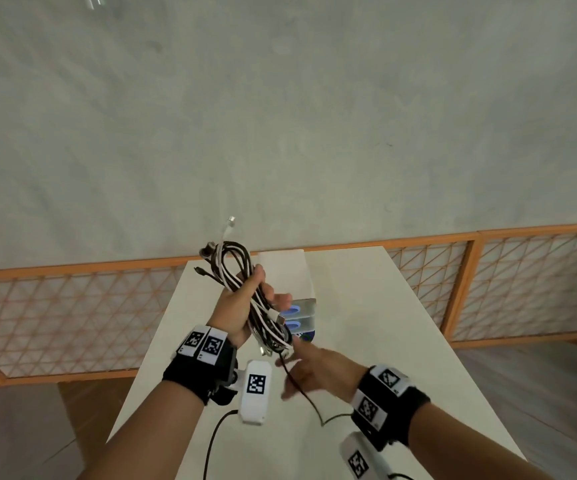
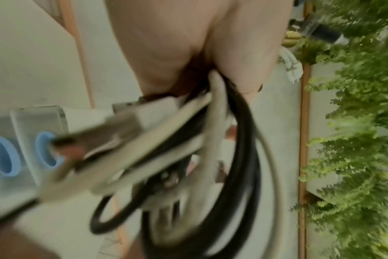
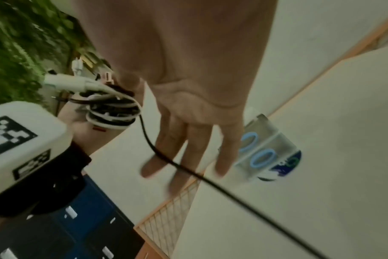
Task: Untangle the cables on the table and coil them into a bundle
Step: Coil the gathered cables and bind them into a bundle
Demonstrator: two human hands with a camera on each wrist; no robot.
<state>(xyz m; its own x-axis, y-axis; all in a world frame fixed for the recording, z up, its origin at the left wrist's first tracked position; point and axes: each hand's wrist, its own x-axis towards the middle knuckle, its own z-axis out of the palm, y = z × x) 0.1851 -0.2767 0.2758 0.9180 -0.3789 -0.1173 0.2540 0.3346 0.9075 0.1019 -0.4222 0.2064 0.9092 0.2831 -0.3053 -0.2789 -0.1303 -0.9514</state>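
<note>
A coil of black and white cables (image 1: 245, 289) is held up above the white table (image 1: 366, 306). My left hand (image 1: 245, 303) grips the coil around its middle, fingers curled round it; the loops (image 2: 222, 149) fill the left wrist view, blurred. A white plug (image 1: 229, 227) sticks up from the coil's top. One thin black cable end (image 1: 301, 389) hangs from the coil's bottom and trails onto the table. My right hand (image 1: 309, 370) is just below the coil with fingers straight and spread; the black cable (image 3: 164, 157) runs across its fingers (image 3: 188, 152) without being gripped.
A clear container with blue rings (image 1: 299, 315) stands on the table behind the coil, next to a white box (image 1: 287, 271). An orange-framed lattice fence (image 1: 488, 282) borders the table's far and left sides. Green plants (image 2: 354, 122) show in the wrist views.
</note>
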